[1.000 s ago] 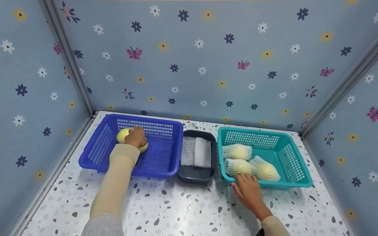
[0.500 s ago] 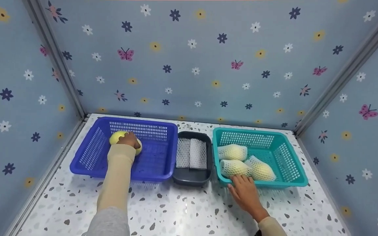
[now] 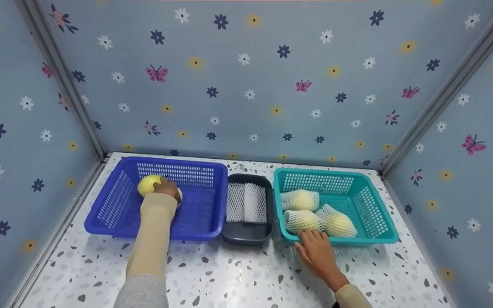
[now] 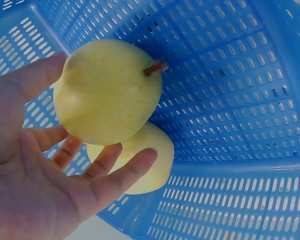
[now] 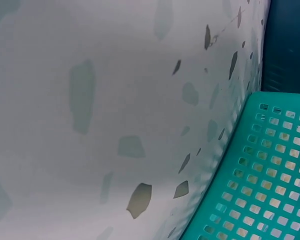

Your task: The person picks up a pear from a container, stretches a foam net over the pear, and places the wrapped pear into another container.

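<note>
My left grip (image 4: 50, 175) clasps a pear (image 4: 107, 90) in the blue basket (image 3: 191, 233), presumably for stability; my right grip (image 3: 318, 252) lies relaxed over the rim of the green basket (image 3: 345, 203), perhaps steadying it.

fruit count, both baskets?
5. Blue basket, at the left hand: one bare fruit by the thumb, another by the little finger. Teal basket: netted fruit at back left, another front left, a third right of these. Left arm may hide more.

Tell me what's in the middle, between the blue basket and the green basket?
The head view shows a black tray with white nets in it, between the blue basket and the green basket.
</note>
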The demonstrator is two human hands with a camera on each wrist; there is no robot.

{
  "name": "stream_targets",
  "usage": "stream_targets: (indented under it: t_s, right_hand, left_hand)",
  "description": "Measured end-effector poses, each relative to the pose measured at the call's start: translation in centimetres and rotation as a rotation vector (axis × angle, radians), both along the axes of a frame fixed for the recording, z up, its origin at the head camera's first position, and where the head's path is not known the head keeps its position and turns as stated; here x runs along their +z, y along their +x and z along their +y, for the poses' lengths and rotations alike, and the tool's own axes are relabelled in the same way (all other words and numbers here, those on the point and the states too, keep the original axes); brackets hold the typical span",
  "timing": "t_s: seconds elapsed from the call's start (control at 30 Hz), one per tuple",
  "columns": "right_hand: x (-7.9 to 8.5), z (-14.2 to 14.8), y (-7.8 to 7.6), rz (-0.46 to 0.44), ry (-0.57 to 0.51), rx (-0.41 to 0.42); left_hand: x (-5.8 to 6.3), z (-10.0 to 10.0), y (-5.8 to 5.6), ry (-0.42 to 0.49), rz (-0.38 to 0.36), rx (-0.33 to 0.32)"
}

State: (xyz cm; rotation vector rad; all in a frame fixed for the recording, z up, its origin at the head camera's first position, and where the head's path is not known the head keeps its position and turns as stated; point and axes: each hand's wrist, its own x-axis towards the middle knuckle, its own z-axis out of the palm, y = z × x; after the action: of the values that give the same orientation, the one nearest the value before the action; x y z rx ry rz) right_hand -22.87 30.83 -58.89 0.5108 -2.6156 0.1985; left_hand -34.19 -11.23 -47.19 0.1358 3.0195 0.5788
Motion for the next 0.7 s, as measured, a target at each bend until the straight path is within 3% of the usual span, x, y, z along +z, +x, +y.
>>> stream_targets:
  t_s: [0.1, 0.27, 0.5, 0.57, 0.7]
  right_hand:
    - [0.1, 0.1, 0.0, -0.008, -0.004, -0.001]
    - [0.0, 0.0, 0.0, 0.005, -0.008, 0.006]
    - [-0.2, 0.0, 0.1, 0.010, -0.015, 0.011]
    - [-0.3, 0.0, 0.2, 0.019, -0.013, 0.015]
    - [-0.4, 0.0, 0.3, 0.056, -0.020, 0.042]
  left_hand:
    - [0.1, 0.1, 0.1, -0.004, -0.024, 0.002]
    - [0.3, 0.1, 1.0, 0.027, 0.003, -0.020]
    - [0.4, 0.0, 1.3, -0.032, 0.022, -0.067]
    - [0.5, -0.2, 1.7, -0.001, 0.015, -0.071]
    - [1.0, -0.6, 2.0, 0.203, -0.072, -0.013]
